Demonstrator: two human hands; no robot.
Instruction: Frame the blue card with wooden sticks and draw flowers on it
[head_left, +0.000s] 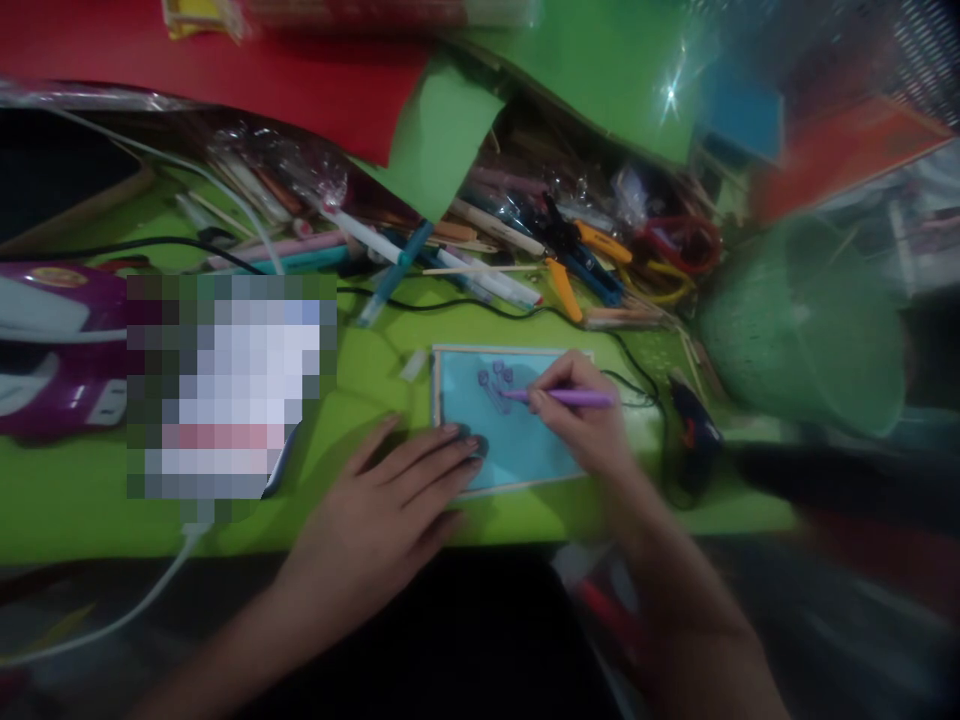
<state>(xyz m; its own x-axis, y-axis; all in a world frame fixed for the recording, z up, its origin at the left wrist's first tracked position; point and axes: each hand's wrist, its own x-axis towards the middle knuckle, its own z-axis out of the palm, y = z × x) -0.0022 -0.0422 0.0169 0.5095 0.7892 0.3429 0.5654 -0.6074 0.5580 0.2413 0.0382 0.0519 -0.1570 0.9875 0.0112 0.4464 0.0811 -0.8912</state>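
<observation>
My right hand (581,415) grips a purple pen (574,398), its tip on a light blue card (517,448) with a pale border. Small purple flower shapes with stems (495,378) are drawn on the card, just left of the pen tip. My left hand (397,490) lies flat with fingers spread, fingertips resting on the card's lower left corner and the palm over the green tabletop. A small whitish scrap (412,365) lies beside the card's upper left corner.
On the left, a phone (240,390) with a blurred-out screen is plugged into a white cable (161,598), near a purple power strip (67,350). Behind the card are pens, sticks and orange-handled pliers (562,288). A green basket (806,330) and a dark mouse (694,430) stand right.
</observation>
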